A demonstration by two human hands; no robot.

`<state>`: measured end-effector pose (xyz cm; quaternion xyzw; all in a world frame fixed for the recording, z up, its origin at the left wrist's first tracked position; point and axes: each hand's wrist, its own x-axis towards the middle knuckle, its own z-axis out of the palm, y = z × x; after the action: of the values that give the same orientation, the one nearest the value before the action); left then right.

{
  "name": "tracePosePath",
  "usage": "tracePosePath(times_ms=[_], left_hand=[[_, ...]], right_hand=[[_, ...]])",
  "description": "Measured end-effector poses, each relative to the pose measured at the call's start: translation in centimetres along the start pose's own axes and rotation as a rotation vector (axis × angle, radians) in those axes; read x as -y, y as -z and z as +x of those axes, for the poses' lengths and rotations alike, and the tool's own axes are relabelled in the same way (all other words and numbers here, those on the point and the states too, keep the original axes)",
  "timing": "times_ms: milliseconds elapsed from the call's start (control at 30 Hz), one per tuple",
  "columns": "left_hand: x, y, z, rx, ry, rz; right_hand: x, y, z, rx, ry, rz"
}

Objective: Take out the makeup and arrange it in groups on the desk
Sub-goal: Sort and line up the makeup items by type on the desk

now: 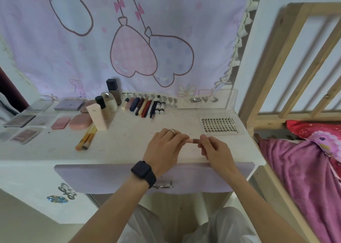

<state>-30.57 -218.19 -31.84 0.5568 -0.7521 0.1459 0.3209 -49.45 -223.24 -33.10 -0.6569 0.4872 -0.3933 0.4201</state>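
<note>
White desk (129,150) across centre, top speckled. Lilac drawer (92,178) at 6, under desk edge, with metal handle (163,186) at its middle. Pale lilac hanging (166,12) at 12, printed with heart balloons, tassel fringe, reaches down to desk back. White wall (262,39) at 1, beside hanging. Wooden bed rail (287,62) at 2 to 3. Pink blanket (304,178) at 4, red pillow (317,130) above it. Beige floor (22,224) at 8. Light soft, even.

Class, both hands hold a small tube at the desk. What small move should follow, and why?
Probably lay the small tube, pinched between left hand and right hand, beside the row of slim sticks at the back: it resembles those more than the palettes or lash tray.
</note>
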Motion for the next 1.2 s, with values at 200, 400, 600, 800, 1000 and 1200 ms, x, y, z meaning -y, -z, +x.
tracePosePath(times_ms=[200, 400, 600, 800, 1000, 1200], left_hand=[[-0.8, -0.5, -0.3, 0.053, -0.036, -0.048], [-0.8, -1.8, 0.2, 0.199, 0.432, -0.476], [0.1, -2.0, 1.6, 0.191, 0.712, -0.792], [0.7, -2.3, 1.6, 0.193, 0.757, -0.797], [0.5, -2.2, 1.6, 0.207, 0.768, -0.777], [0.8, -2.7, 1.4, 0.187, 0.765, -0.766]], right_hand=[[0.4, -0.1, -0.6, 0.04, -0.051, 0.194], [0.7, -0.5, 0.0, -0.013, 0.009, -0.006], [0.9, -0.8, 2.2, 0.036, 0.03, -0.077], [-1.1, -0.1, 2.3, 0.065, 0.037, -0.064], [-1.1, 0.5, 2.5, 0.078, 0.064, 0.055], [-0.5, 0.4, 3.3, 0.108, -0.023, -0.036]])
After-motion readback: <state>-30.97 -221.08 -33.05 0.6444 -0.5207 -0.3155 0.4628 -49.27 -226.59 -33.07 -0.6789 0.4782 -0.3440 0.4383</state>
